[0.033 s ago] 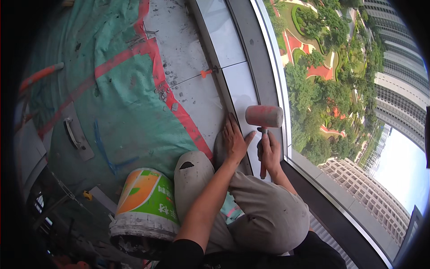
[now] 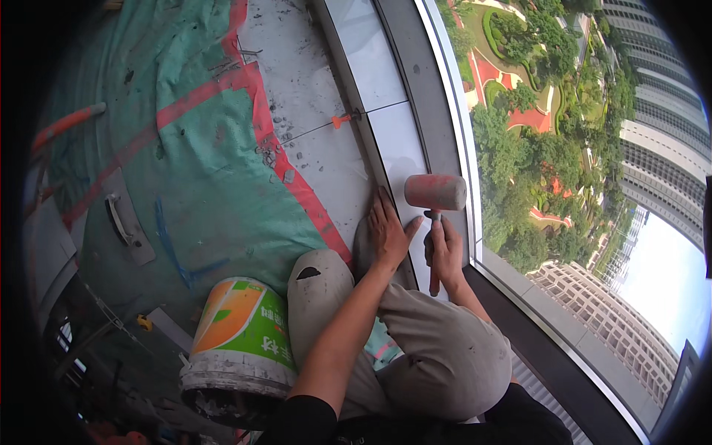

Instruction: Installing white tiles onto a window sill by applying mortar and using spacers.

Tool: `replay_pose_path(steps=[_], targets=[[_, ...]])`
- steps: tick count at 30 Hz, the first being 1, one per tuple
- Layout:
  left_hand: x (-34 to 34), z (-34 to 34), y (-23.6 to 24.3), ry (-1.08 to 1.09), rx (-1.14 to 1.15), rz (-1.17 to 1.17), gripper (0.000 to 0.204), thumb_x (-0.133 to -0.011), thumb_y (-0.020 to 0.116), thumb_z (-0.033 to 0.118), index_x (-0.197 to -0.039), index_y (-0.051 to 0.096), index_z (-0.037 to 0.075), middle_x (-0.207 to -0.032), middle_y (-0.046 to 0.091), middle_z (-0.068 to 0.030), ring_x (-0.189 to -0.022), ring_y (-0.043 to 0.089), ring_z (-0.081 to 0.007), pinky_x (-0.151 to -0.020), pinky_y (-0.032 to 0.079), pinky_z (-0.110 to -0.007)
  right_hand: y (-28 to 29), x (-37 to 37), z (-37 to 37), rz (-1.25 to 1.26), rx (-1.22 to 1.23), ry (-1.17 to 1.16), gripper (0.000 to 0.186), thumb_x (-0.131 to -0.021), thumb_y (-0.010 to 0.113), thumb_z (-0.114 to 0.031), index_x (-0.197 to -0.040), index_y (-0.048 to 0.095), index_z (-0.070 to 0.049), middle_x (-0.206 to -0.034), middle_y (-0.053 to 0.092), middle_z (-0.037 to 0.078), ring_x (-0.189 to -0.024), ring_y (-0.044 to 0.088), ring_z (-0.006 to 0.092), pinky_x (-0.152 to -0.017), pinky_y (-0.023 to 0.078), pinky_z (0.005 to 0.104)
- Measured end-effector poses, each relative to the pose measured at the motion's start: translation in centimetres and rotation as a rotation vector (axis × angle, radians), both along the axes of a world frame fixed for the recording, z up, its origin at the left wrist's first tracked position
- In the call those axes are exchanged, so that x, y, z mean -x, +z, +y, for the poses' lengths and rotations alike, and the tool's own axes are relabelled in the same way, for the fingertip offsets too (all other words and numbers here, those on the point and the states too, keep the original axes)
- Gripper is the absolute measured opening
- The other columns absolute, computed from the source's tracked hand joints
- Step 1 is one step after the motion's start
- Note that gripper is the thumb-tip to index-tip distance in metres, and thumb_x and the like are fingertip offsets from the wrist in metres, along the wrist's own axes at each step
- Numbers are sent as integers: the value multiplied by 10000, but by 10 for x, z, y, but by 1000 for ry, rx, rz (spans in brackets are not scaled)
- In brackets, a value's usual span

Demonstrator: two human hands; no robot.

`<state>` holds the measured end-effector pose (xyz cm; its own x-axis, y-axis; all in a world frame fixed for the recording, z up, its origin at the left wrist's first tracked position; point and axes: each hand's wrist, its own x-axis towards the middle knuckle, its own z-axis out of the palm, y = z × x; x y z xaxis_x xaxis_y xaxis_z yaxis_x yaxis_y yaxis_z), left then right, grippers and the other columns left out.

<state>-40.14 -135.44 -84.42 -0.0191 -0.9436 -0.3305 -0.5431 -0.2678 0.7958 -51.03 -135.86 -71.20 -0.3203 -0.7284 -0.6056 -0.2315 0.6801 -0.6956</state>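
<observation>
My right hand [image 2: 445, 251] grips the dark handle of a rubber mallet [image 2: 435, 191], whose pinkish-red head hovers over a white tile [image 2: 404, 148] on the ledge by the window. My left hand [image 2: 387, 233] lies flat, fingers spread, on the near edge of that same tile, just left of the mallet. An orange clip [image 2: 341, 119] sits in the joint between this tile and the one beyond it. My knees, in grey trousers, are bent under both arms.
A green and orange bucket [image 2: 241, 334] with a smeared rim stands by my left knee. A green tarp with red stripes [image 2: 200, 170] covers the floor, with a handled float [image 2: 122, 219] on it. The window frame [image 2: 463, 170] runs right, with gardens and towers far below.
</observation>
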Motion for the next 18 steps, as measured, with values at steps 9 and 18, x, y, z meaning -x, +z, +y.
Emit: replay_pose_path(steps=[9,18], targets=[[0,-2,2,-10,-3,-43,1295,-960,677,806,-1773,191,-77,-1733,383,-318,-1505,497,-488,-1227,407,-571,-14,1,-2,24,-26,6,361,-1232,538,-358,-1200,676,-25,-692,576,-3,-521,522,87,-471,412,305],[-2,-1,0,-28,9,-49,1291,-966,681,795,-1779,171,-69,-1741,376,-321,-1518,488,-493,-1256,385,-582,-18,5,3,42,-40,61,399,-1239,510,-396,-1195,670,-34,-678,553,-18,-480,501,83,-433,402,285]])
